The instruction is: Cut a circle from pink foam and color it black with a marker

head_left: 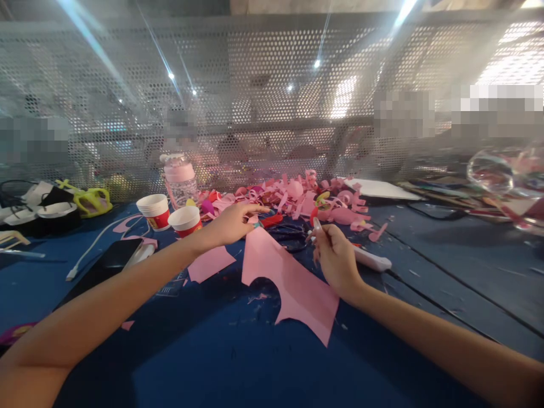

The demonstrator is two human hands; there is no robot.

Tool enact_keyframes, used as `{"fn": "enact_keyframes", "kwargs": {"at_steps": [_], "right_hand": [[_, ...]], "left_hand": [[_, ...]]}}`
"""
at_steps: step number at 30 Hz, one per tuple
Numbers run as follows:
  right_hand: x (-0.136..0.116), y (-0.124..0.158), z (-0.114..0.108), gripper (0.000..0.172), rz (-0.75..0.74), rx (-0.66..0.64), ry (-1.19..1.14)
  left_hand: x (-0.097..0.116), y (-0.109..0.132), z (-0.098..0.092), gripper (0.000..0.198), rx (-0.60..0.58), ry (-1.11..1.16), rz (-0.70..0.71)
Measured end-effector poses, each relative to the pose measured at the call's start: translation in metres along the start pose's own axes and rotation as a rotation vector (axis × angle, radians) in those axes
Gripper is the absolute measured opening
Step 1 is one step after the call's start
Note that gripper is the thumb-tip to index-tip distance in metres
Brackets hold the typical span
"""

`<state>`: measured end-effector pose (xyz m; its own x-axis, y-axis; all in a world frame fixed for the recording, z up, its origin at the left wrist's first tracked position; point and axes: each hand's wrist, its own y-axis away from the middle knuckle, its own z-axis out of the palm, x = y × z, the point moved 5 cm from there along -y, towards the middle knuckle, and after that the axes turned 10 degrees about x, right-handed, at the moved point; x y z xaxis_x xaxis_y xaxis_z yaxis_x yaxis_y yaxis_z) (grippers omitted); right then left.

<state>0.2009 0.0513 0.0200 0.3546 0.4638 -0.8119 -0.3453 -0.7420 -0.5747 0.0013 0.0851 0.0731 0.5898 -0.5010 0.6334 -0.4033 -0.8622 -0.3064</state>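
My left hand (233, 224) is over the top corner of a large pink sheet (293, 283) with scalloped cut-outs along its lower edge. Its fingers reach out to the right, beside a red-handled tool (271, 220) whose kind I cannot make out. Right of the sheet, my right hand (338, 258) has its fingers curled in towards the raised thumb. Whatever lies between those fingers is too small to name. Dark looped handles, perhaps scissors (289, 231), lie between the two hands. A white corded tool (372, 259) rests just behind my right hand.
Pink scraps (293, 195) are heaped at the back against a perforated metal panel (276, 102). Paper cups (153, 211) and a pink-lidded bottle (181, 178) stand left of them. A phone (114, 256) and a white cable (91, 246) lie at left. A black cord (442, 306) crosses the right side.
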Motion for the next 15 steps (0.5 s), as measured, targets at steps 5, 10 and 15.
{"fn": "enact_keyframes", "kwargs": {"at_steps": [5,10,15], "right_hand": [[0.001,-0.002,-0.002,0.036,0.103,0.03,-0.041],[-0.002,-0.004,-0.004,0.033,0.064,0.046,-0.032],[-0.004,-0.002,-0.004,0.03,0.005,0.039,0.009]], "left_hand": [[0.041,0.041,0.0,0.034,-0.144,-0.792,0.1],[0.054,0.076,0.0,0.034,-0.226,-1.162,-0.12],[0.058,0.074,0.023,0.042,-0.246,-0.88,0.199]]}}
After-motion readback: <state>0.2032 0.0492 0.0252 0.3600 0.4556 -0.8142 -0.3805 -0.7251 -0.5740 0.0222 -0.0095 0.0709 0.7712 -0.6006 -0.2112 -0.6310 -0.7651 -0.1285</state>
